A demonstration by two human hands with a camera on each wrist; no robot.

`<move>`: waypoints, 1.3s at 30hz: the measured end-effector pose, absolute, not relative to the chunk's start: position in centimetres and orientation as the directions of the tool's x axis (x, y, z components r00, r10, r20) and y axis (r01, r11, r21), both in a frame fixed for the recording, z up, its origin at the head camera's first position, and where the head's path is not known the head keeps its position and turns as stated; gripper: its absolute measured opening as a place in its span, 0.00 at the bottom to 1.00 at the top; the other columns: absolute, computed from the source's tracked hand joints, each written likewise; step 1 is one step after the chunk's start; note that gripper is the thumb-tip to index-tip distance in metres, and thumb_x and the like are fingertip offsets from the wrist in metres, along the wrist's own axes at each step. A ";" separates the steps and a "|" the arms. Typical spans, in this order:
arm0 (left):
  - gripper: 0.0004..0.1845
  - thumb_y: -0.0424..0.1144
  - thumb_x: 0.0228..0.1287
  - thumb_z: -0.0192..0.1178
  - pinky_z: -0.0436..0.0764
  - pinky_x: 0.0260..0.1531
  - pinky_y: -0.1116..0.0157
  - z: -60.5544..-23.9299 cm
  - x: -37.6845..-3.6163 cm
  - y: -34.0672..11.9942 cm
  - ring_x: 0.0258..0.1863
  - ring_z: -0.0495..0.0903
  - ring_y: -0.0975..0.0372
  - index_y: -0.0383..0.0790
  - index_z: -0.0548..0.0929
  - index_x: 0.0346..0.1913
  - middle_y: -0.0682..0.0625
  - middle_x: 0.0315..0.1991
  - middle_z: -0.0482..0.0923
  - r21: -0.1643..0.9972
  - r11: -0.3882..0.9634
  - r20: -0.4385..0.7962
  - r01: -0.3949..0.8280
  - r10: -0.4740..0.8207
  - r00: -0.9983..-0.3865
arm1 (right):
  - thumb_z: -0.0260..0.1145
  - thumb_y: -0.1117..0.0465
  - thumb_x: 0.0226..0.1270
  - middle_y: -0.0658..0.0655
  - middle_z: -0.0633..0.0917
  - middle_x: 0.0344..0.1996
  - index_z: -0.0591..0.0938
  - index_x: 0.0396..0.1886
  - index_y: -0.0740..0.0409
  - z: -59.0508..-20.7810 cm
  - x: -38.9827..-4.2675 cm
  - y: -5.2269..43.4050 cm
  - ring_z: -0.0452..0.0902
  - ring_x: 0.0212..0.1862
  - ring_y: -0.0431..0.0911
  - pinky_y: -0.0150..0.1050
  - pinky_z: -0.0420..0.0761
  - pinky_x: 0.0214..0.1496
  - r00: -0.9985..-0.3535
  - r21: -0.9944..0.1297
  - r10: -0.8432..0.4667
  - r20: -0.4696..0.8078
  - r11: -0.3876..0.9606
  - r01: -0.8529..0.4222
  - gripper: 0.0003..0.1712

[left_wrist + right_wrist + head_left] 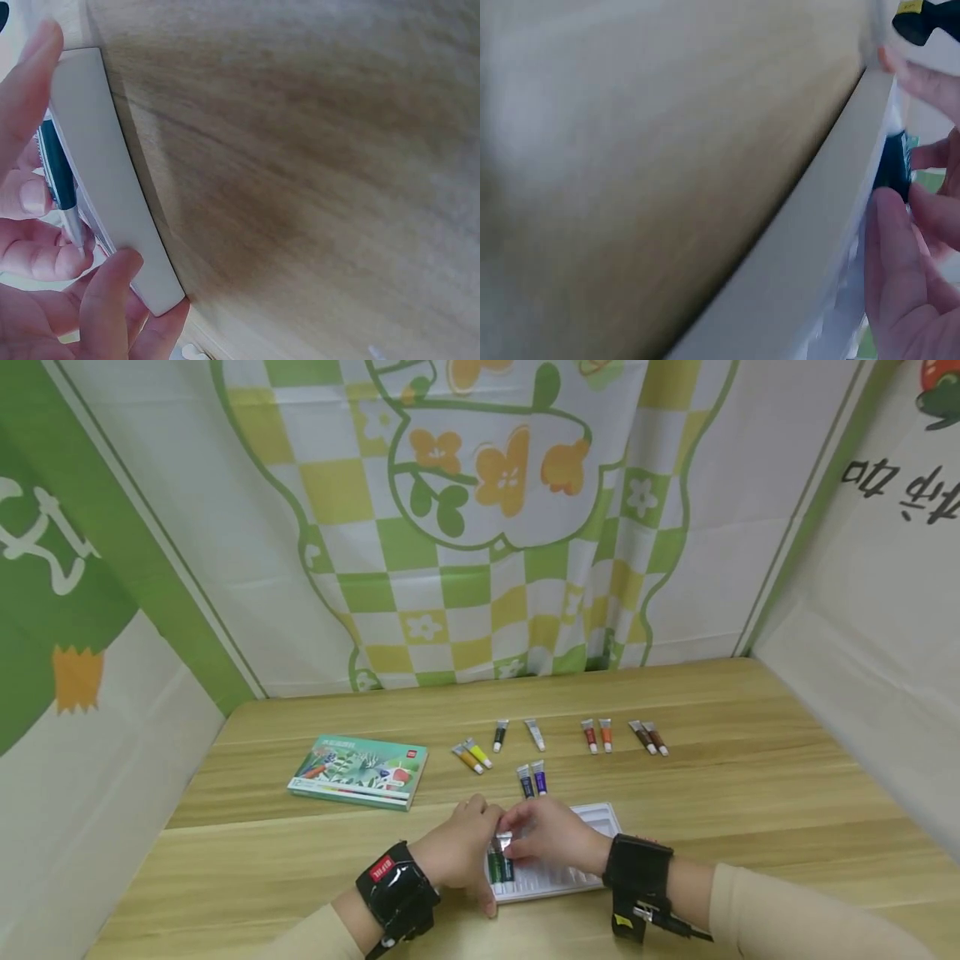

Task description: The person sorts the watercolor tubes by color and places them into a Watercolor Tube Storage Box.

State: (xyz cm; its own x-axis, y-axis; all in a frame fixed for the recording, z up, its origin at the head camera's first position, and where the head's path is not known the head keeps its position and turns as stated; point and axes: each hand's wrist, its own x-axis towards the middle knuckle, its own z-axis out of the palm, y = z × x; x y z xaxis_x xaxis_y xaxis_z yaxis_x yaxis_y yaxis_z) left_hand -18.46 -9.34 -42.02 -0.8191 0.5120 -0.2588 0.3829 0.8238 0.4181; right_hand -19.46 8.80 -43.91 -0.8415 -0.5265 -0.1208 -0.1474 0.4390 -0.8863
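Observation:
A white plastic tray (557,885) with narrow slots lies at the front of the table. My left hand (456,847) grips its left end, thumb at the near corner and fingertips at the far one, as the left wrist view shows around the tray's side wall (112,172). Over that end, my right hand (551,833) pinches a dark green paint tube (507,870) by its silvery crimped end, cap toward me. Right beside it in the tray is a green paint tube (495,867). Part of the tray is hidden under the right hand.
Just behind the tray lie two blue-violet tubes (540,777). Farther back are yellow tubes (477,753), a black tube (500,737), a white tube (536,735), red and orange tubes (606,737) and brown tubes (656,739). A flat teal box (360,771) lies at left.

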 end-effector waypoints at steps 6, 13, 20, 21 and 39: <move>0.59 0.45 0.19 0.90 0.79 0.56 0.57 -42.1 -18.5 -9.3 0.50 0.69 0.57 0.35 0.75 0.65 0.49 0.49 0.69 0.425 0.822 -0.255 0.380 0.511 -0.821 | 0.75 0.74 0.55 0.57 0.89 0.40 0.87 0.42 0.67 -43.8 -19.7 8.8 0.84 0.30 0.42 0.33 0.84 0.34 -0.835 -0.863 -0.528 -0.153 0.483 -0.147 0.13; 0.58 0.44 0.20 0.90 0.79 0.55 0.57 -42.0 -18.4 -9.3 0.50 0.69 0.57 0.35 0.75 0.65 0.49 0.49 0.69 0.427 0.822 -0.258 0.376 0.510 -0.821 | 0.75 0.74 0.54 0.56 0.88 0.37 0.88 0.44 0.67 -43.7 -19.6 8.9 0.80 0.27 0.40 0.32 0.81 0.31 -0.817 -0.843 -0.565 -0.117 0.491 -0.219 0.15; 0.58 0.44 0.21 0.91 0.79 0.55 0.57 -41.9 -18.3 -9.3 0.50 0.69 0.56 0.34 0.75 0.65 0.47 0.50 0.70 0.423 0.819 -0.244 0.388 0.515 -0.821 | 0.77 0.72 0.55 0.52 0.87 0.40 0.90 0.45 0.63 -43.4 -19.2 9.3 0.77 0.37 0.42 0.35 0.80 0.37 -0.793 -0.775 -0.601 -0.101 0.548 -0.316 0.16; 0.58 0.44 0.21 0.91 0.79 0.55 0.57 -41.9 -18.3 -9.3 0.50 0.69 0.56 0.34 0.75 0.65 0.47 0.50 0.70 0.425 0.818 -0.245 0.387 0.516 -0.821 | 0.77 0.71 0.56 0.51 0.87 0.40 0.90 0.45 0.62 -43.3 -19.1 9.3 0.77 0.38 0.41 0.35 0.80 0.37 -0.787 -0.758 -0.610 -0.092 0.556 -0.341 0.15; 0.58 0.42 0.18 0.91 0.80 0.54 0.56 -42.1 -18.4 -9.2 0.52 0.70 0.54 0.33 0.75 0.65 0.46 0.51 0.72 0.444 0.816 -0.244 0.369 0.507 -0.827 | 0.80 0.63 0.55 0.48 0.88 0.31 0.92 0.34 0.57 -42.4 -18.1 7.9 0.81 0.35 0.35 0.29 0.82 0.38 -0.639 -0.392 -0.769 0.000 0.588 -0.708 0.07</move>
